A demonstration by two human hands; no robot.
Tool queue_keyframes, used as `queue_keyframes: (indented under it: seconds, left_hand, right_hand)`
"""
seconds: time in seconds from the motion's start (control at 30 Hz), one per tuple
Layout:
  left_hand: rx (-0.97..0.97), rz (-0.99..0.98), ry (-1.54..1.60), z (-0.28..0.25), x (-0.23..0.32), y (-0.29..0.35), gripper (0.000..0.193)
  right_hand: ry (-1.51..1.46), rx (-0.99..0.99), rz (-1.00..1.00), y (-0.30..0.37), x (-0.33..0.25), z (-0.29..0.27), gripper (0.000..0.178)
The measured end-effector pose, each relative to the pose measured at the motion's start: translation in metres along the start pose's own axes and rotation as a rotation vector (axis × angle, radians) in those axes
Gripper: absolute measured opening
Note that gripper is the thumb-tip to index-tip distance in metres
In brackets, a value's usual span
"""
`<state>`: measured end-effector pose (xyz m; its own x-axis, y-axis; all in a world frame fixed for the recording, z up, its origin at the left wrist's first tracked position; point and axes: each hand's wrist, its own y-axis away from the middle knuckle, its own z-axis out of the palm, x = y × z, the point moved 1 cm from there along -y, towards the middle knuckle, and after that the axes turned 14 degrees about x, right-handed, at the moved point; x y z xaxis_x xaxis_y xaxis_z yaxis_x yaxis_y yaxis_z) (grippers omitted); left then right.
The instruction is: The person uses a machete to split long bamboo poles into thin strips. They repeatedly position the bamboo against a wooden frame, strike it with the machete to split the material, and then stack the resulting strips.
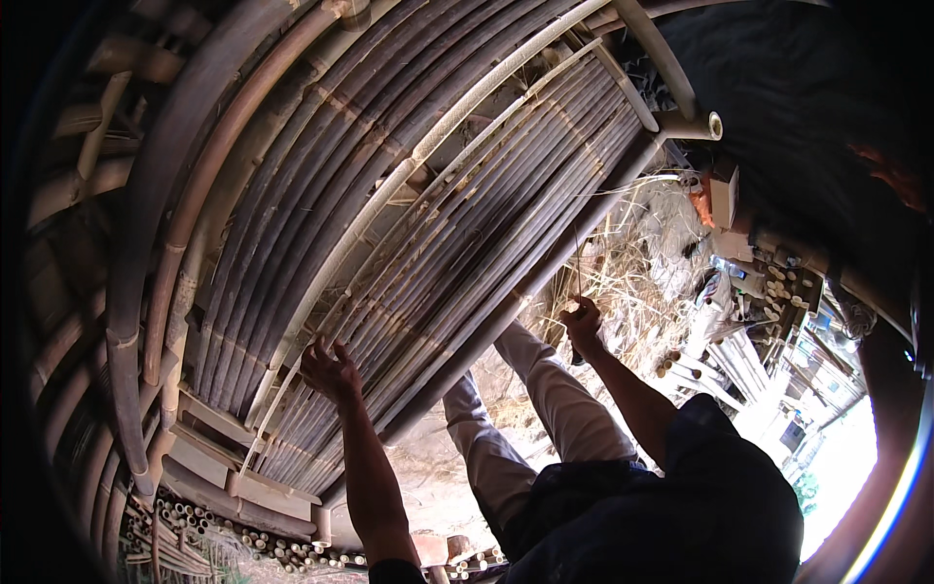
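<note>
Bamboo on the far left: big round poles [180,229], brown and dark, bent by the wide lens. Next, a row of thick dark slats [292,214], then a long pale pole [457,115]. In the middle, a panel of thin slats [457,263], slanting across the view. Along its near edge, a fat dark pole [545,268].

Trouble to watch for, as a guess: on the left, a slat out of line, from too hard a push by the left hand [334,373]. Also a splinter in the skin, from rubbing on rough edges. Farther right, a snapped or dropped thin strand [578,258], from too hard a pull or too loose a pinch by the right hand [584,326].

Now the fingers. On the left hand, spread and a little bent, with nothing seen in them, near a thin pale strip [275,409] and over the panel's lower left part. Touching or just above: hard to tell. On the right hand, curled in, pinching the strand by the look of it. Past the fat dark pole, in front of dry straw [613,248]. Far right, well apart, a pile of cut poles [739,365].
</note>
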<state>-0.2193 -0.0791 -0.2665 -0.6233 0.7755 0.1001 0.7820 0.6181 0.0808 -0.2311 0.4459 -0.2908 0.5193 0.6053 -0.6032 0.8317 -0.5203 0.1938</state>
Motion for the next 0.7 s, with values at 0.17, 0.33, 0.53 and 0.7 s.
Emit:
queue_keyframes:
  seconds: [0.17, 0.33, 0.53, 0.7]
  left_hand:
    - [0.000, 0.185, 0.037, 0.007, 0.010, -0.009, 0.040]
    - [0.022, 0.110, 0.125, 0.015, 0.016, -0.002, 0.047]
    - [-0.348, -0.023, 0.153, -0.004, 0.012, -0.008, 0.036]
    - [-0.112, 0.017, 0.576, -0.040, 0.007, 0.029, 0.026]
  right_hand:
    - [0.171, 0.117, 0.184, -0.016, -0.076, 0.042, 0.058]
    - [0.091, 0.184, 0.296, -0.051, -0.139, 0.100, 0.070]
    - [0.366, 0.339, -0.288, -0.050, -0.163, 0.115, 0.083]
    - [-0.401, -0.296, 0.325, -0.024, -0.208, 0.098, 0.065]
